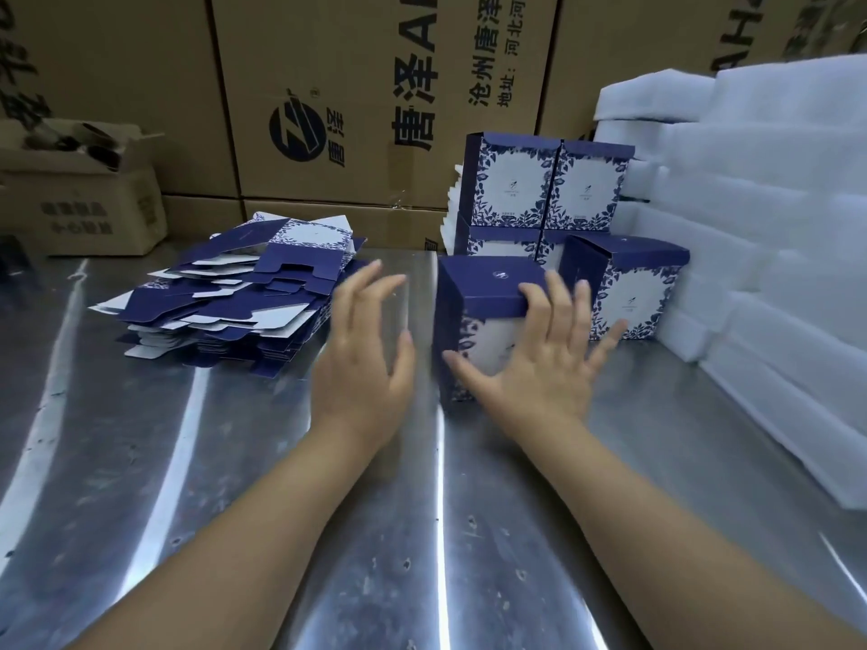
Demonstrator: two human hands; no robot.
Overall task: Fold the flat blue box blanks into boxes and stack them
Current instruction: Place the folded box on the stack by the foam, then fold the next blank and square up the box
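Note:
A folded blue box (483, 293) with a white floral panel stands upright on the metal table (234, 462). My right hand (544, 363) lies flat against its near face, fingers spread and straight, thumb low on the panel. My left hand (366, 349) hovers open just left of the box, not touching it. A messy pile of flat blue blanks (234, 297) lies to the left. Behind the box, folded boxes (544, 185) are stacked two high, and one more box (628, 288) stands to the right.
White foam sheets (774, 227) are piled along the right side. Large brown cartons (375, 86) form a wall at the back, and a smaller open carton (79, 194) sits at the back left.

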